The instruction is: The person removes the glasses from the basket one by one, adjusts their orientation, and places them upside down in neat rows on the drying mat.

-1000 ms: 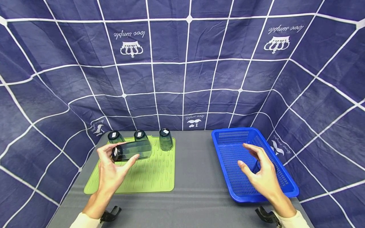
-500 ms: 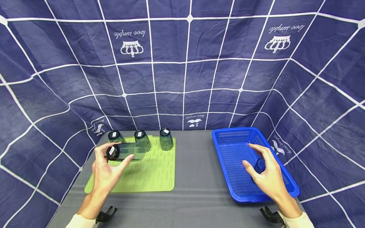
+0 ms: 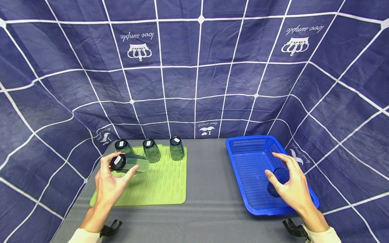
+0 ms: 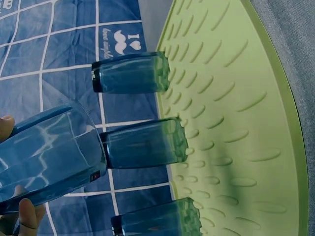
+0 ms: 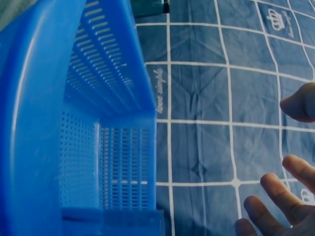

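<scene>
My left hand (image 3: 107,184) grips a dark tinted drinking glass (image 3: 132,163) between thumb and fingers. It lies nearly sideways over the mat, base to the left and mouth to the right. Behind it, three matching glasses stand upside down along the far side of the green mat: a left glass (image 3: 123,145), a middle glass (image 3: 152,151) and a right glass (image 3: 177,148). My right hand (image 3: 294,189) is held over the blue basket (image 3: 243,195), thumb and fingers apart. Inside the basket, a glass (image 3: 280,174) shows partly behind that hand.
The ribbed green mat (image 3: 164,189) lies on the left of the grey table (image 3: 209,175), with the basket on the right. A blue checked cloth (image 3: 179,84) hangs around the back and sides. Black straps (image 3: 110,229) sit at the wrists.
The left hand has moved left with its glass, uncovering more of the middle one. The right hand has shifted right and slightly down, so more of the basket's glass shows.
</scene>
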`<state>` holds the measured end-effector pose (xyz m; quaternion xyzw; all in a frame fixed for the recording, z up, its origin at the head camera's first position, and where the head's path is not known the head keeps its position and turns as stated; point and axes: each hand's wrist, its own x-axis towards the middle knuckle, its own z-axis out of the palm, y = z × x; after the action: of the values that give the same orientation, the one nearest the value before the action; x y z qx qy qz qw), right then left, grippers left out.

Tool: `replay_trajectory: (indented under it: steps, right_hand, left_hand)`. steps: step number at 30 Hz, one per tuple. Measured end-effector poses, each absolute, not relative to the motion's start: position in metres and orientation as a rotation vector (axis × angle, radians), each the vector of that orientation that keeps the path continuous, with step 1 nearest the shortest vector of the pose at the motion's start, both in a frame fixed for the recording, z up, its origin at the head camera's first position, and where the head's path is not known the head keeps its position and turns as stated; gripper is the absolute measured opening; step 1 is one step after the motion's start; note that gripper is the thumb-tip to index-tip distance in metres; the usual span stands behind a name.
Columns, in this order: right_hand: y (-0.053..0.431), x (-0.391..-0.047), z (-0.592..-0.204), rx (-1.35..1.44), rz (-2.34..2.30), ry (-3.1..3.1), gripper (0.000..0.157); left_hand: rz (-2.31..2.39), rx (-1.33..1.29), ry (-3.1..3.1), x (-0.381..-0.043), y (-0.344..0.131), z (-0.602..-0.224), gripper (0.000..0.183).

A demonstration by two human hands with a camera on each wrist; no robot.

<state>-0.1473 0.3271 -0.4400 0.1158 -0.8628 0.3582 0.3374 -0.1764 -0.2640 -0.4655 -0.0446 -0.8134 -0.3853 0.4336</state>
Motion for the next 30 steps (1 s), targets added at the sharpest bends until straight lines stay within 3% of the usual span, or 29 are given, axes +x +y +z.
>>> replay_trajectory:
  steps: [30]
  right_hand:
    - [0.361,-0.156,-0.465,0.195,0.868,-2.355,0.075]
  left_hand:
    - [-0.849,0.061,-2.185,-0.189,-0.300,-0.488,0.082]
